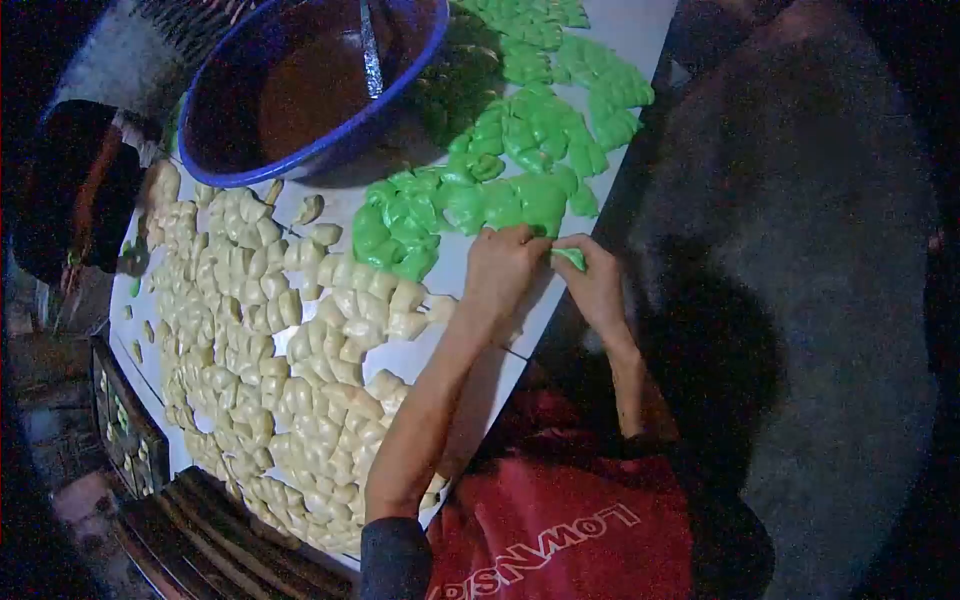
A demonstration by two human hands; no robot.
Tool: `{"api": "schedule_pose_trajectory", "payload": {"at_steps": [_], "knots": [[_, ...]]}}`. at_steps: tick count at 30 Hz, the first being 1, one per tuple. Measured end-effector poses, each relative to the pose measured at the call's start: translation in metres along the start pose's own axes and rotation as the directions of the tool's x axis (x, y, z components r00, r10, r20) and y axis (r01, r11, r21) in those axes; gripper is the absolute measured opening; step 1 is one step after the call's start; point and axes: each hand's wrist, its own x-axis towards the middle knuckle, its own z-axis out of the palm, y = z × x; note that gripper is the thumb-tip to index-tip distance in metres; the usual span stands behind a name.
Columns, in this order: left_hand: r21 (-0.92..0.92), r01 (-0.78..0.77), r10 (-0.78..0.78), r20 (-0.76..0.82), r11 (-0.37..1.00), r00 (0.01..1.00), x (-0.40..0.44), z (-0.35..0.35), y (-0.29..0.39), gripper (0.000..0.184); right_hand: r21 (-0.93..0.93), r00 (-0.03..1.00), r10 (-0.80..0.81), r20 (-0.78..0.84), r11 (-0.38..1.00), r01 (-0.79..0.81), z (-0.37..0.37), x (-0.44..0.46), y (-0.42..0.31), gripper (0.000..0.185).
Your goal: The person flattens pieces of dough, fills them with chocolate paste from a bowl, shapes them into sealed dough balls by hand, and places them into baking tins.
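Close together over the table's right edge, my two hands work near the green dough pieces (530, 200). My right hand (600, 285) is closed, pinching a small green dough piece (572, 257) between thumb and fingers. Just left of it, my left hand (503, 265) has its fingers curled inward beside the green dough; whatever they grip is hidden. Many pale cream dough pieces (310, 370) cover the table to the left of my left forearm. They lie close together, with white tabletop showing in small gaps.
A blue-rimmed basin (240, 180) of brown liquid stands at the far side, a metal utensil (370, 50) leaning in it. At the left, another person's arm (95, 190) reaches the table edge. Dark slatted trays (200, 535) sit at lower left. Grey floor (840, 300) lies right.
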Motion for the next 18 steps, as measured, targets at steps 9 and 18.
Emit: {"api": "schedule_pose_trajectory", "payload": {"at_steps": [9,18], "knots": [[-0.011,0.059,-0.058,0.094,0.998,0.994,-0.016,0.006,0.001,0.026,0.687,0.940,-0.001,0.342,0.683,-0.249,-0.059,-0.016,-0.050,0.027],[-0.629,0.386,-0.381,0.150,0.675,0.912,-0.026,-0.074,0.024,0.068,0.645,0.917,0.067,0.392,0.692,-0.326,-0.009,-0.005,-0.055,0.042]]}}
